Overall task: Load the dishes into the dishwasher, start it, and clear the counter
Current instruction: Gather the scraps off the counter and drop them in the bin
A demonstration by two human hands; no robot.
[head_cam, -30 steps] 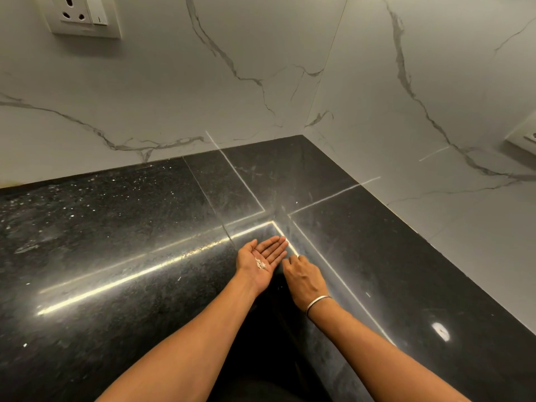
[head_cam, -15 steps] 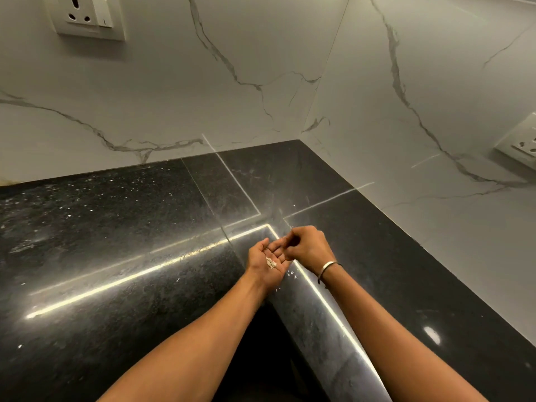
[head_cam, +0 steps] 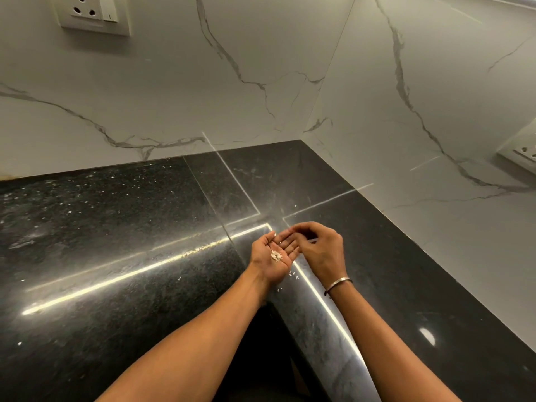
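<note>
At the inner corner of the black granite counter point(head_cam: 116, 227), my left hand point(head_cam: 272, 256) lies palm up, fingers relaxed, with a small pile of pale crumbs point(head_cam: 275, 255) in the palm. Close on its right hovers my right hand point(head_cam: 322, 250), back up, a metal bangle on the wrist. Its curled fingers reach over the left fingertips, and whether they pinch any crumbs is hidden. A few loose crumbs point(head_cam: 293, 274) lie on the counter edge just below my left palm. No dishes or dishwasher are in view.
White marble-look walls meet at the counter's far corner. One wall socket point(head_cam: 92, 13) sits high on the left and another point(head_cam: 522, 149) on the right wall. Pale specks dot the left counter surface. A dark gap drops below the counter's inner corner, between my forearms.
My right hand has lifted off the counter edge, curled, and come over my left fingertips. The left palm stayed up and the crumb pile in it has grown slightly.
</note>
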